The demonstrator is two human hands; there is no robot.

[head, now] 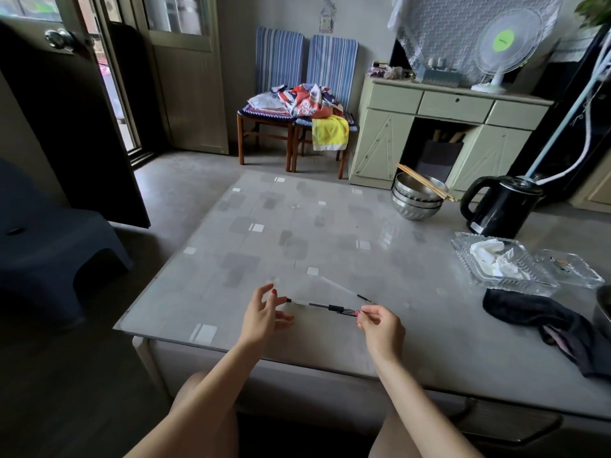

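- Left hand [264,312] hovers just above the tabletop with fingers spread and loosely bent, grasping nothing; its fingertips are close to the dark tip of the pen.
- Beyond it, at the far left of the room, a dark door with a round metal knob [59,39] stands open beside a dark blue moulded plastic stool [56,246] on the grey floor.
- Under both hands lies the grey glass-topped tabletop [297,233], glossy, patterned with pale and dark squares.
- A slim clear plastic pen with a black ribbed grip [322,305] is held level just above the tabletop, between the two hands.
- A thin white pen refill with a dark tip [344,288] lies slanted on the tabletop just behind the pen.
- Right hand [380,325] pinches the pen's near end between thumb and fingertip, the other fingers curled in, forearm reaching in from below.
- Behind the table, two wooden chairs with blue striped cushions [307,64] carry crumpled colourful cloths.
- Further right, stacked stainless steel bowls [417,200] with wooden chopsticks across them sit near a black electric kettle [502,206].
- A clear cut-glass tray holding crumpled white tissue [496,262] sits beside a dark rumpled cloth [542,315] at the right edge.
- A pale green wooden cabinet [439,127] bears a white table fan [502,47].
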